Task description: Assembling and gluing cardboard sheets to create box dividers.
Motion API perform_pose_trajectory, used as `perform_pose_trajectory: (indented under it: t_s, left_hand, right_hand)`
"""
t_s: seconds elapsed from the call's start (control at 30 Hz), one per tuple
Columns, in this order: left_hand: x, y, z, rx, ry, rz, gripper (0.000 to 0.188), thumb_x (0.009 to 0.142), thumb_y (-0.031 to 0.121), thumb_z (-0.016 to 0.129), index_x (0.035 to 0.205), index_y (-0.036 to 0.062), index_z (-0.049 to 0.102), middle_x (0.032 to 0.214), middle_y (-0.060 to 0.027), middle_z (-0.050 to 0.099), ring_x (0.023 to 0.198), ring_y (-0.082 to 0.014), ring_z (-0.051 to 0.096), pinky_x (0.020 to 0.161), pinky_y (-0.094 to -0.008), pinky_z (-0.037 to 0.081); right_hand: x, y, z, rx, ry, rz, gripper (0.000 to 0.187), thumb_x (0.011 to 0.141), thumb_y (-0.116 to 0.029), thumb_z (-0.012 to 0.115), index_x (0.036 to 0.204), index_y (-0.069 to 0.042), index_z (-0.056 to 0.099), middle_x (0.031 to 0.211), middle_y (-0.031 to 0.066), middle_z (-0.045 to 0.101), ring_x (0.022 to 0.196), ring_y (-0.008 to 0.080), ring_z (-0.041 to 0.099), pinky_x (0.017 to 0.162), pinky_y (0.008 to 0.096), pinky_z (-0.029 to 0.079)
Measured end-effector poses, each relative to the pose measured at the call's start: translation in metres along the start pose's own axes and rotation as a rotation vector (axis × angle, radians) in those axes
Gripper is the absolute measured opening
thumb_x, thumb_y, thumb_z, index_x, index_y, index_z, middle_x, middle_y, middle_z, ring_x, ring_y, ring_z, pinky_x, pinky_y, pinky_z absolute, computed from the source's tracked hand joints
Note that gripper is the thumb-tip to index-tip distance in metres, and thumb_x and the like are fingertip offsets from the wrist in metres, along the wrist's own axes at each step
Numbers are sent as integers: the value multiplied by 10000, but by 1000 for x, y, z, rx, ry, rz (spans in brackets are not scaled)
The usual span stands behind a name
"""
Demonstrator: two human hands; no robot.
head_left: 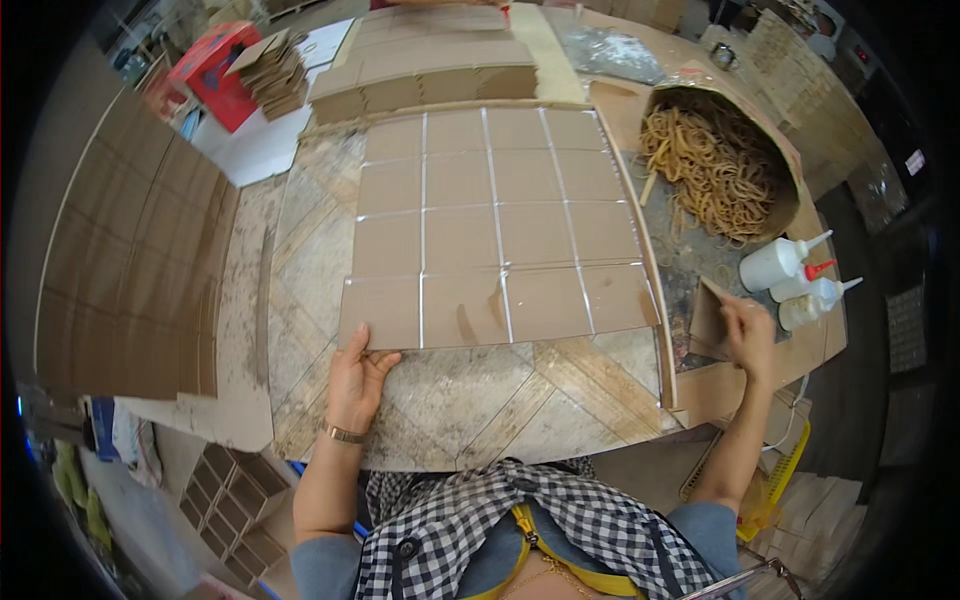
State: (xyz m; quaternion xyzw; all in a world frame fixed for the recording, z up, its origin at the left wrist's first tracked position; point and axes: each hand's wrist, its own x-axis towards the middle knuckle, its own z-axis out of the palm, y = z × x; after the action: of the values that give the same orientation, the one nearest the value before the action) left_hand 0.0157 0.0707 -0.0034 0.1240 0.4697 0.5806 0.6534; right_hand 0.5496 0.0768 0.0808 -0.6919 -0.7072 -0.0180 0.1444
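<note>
Across the middle of the worn work board (pixel 470 415) lies a grid of brown cardboard squares (pixel 495 235), four rows deep and about four across, set edge to edge with pale shiny seams running between them; the squares are flat and plain, and two in the nearest row carry darker smears; the left hand (pixel 355 385) rests at the grid's near left corner, thumb on top of the sheet and fingers curled loosely beside its edge, touching rather than clamping; the right hand (pixel 750 335) is off to the right beyond the board's raised wooden edge strip (pixel 650 265), fingers pinched narrowly on a small cardboard piece (pixel 708 318) held tilted; just past that hand stand three white squeeze bottles (pixel 790 275) lying close together, and behind them an open cardboard bin of tan rubber bands (pixel 715 165); the near part of the board, between grid and body, is bare and shows a scuffed diagonal plank pattern; to the left a broad curved stack of cardboard sheets (pixel 130 260) crowds the board's side; at the far end sit more flat cardboard stacks (pixel 430 65), a bundle of folded pieces (pixel 275 75) and a red box (pixel 215 70); low on the left a cardboard divider frame (pixel 235 500) stands on the floor.
</note>
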Motion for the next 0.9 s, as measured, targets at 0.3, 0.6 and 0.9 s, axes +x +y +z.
perform_pose_trajectory:
  t_s: [0.3, 0.6, 0.9]
  left_hand:
    - [-134, -6, -53, 103, 187, 186, 333, 941, 232, 543, 1130, -42, 541, 928, -139, 668, 771, -203, 677, 602, -292, 591]
    - [-166, -59, -91, -37, 200, 206, 369, 923, 250, 578, 1124, -57, 542, 955, -149, 662, 765, -214, 679, 611, -310, 596]
    - [-163, -63, -85, -38, 190, 209, 332, 949, 225, 527, 1112, -64, 537, 939, -158, 658, 762, -214, 673, 623, -317, 583]
  right_hand:
    - [2, -118, 8, 27, 155, -309, 95, 845, -77, 586, 934, -54, 608, 730, 137, 613, 641, 308, 611, 549, 397, 459]
    - [7, -211, 19, -37, -36, -587, 304, 692, 25, 538, 973, -82, 581, 706, 109, 594, 627, 282, 594, 544, 390, 466]
    - [-50, -343, 48, 321, -136, -1054, 366, 671, -70, 609, 1036, -65, 593, 818, 62, 635, 649, 192, 623, 525, 307, 475]
